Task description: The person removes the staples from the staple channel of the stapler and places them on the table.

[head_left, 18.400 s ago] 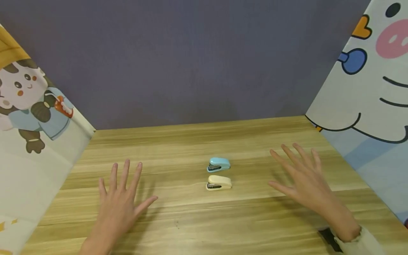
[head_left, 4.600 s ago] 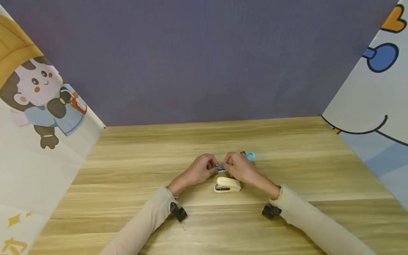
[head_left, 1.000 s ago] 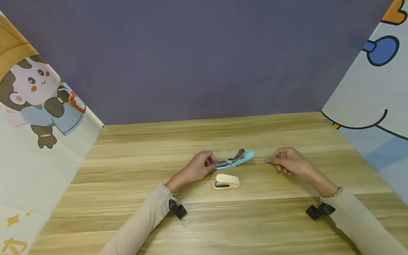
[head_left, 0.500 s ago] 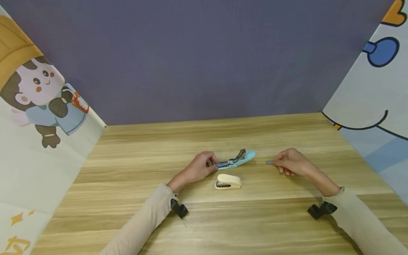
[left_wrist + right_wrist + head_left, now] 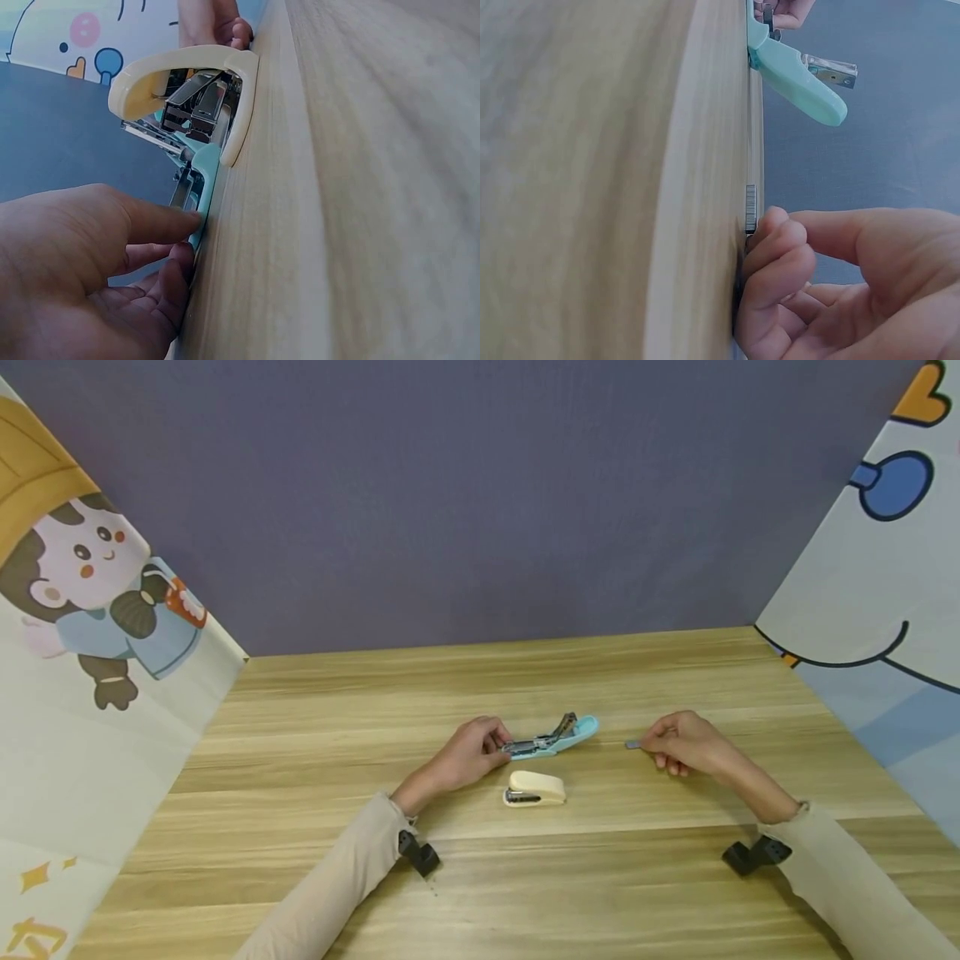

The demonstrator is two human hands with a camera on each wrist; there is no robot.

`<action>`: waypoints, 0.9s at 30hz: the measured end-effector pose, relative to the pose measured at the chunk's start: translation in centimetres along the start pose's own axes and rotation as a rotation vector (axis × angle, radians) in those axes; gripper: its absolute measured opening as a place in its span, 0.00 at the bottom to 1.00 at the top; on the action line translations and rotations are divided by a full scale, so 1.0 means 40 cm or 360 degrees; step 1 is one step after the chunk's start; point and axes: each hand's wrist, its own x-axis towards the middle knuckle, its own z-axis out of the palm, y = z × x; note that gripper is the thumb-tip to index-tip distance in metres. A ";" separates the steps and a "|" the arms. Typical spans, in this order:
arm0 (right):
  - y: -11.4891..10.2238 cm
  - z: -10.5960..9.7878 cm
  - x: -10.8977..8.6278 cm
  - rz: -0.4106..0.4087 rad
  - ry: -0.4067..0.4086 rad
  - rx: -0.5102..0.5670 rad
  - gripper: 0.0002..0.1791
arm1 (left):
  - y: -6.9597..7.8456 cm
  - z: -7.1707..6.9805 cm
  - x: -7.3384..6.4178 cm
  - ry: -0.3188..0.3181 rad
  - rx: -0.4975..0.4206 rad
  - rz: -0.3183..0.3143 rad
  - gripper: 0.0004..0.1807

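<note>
- Pinching the near end of the opened blue stapler [image 5: 553,745], the left hand [image 5: 463,755] has its thumb and fingers curled; the stapler stretches rightward from them.
- The right hand [image 5: 686,743], also curled, pinches a short staple strip [image 5: 751,208] between thumb and fingers.
- A closed yellow stapler [image 5: 536,788] sits on the wooden table [image 5: 480,893], just right of the left hand.
- Beyond both hands stands a dark wall [image 5: 480,510]; cartoon panels [image 5: 896,485] flank them.
</note>
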 end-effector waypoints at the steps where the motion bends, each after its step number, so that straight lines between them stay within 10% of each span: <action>1: 0.000 0.000 0.000 0.0001 0.0002 0.0002 0.15 | -0.001 0.001 0.001 0.0000 -0.0002 -0.0001 0.08; 12: -0.021 -0.002 -0.001 -0.0012 0.0091 -0.0075 0.15 | 0.003 -0.006 -0.006 0.0021 -0.0034 -0.0006 0.10; 27: -0.098 0.040 -0.047 -0.0419 0.0573 -0.0449 0.12 | 0.031 -0.033 -0.067 -0.0037 -0.0109 -0.0131 0.14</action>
